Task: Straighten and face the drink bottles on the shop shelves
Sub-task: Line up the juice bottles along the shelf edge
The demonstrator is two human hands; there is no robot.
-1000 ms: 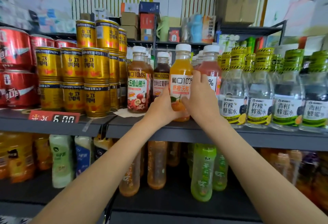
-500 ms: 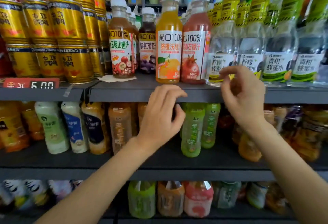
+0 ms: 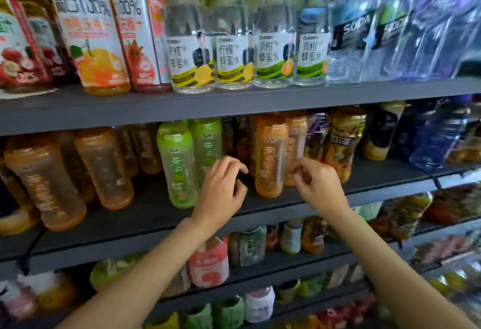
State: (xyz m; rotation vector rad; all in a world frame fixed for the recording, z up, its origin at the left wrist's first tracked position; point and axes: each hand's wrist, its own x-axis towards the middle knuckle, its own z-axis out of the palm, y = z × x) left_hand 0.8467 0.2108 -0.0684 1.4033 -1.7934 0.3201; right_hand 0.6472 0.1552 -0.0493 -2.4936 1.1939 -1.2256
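Note:
On the middle shelf [image 3: 145, 214] an orange drink bottle [image 3: 269, 156] stands between my hands, and two green bottles [image 3: 178, 164] stand to its left. My left hand [image 3: 221, 190] hovers in front of the green bottles with loosely curled fingers and holds nothing. My right hand [image 3: 316, 182] is just right of the orange bottle's lower part, fingers curled, thumb and forefinger close to the bottle; I cannot tell if they touch it. On the upper shelf the orange juice bottle [image 3: 91, 39] stands upright with its label facing me.
Honey-water bottles [image 3: 192, 50] and soda bottles [image 3: 348, 34] line the upper shelf [image 3: 234, 106]. Pale orange bottles [image 3: 104, 167] lean at the left of the middle shelf, dark bottles [image 3: 343, 143] at the right. Lower shelves [image 3: 260, 271] hold several more bottles.
Both hands let go of the orange juice bottle on the upper shelf and dropped to the middle shelf. The view tilted down and swung right.

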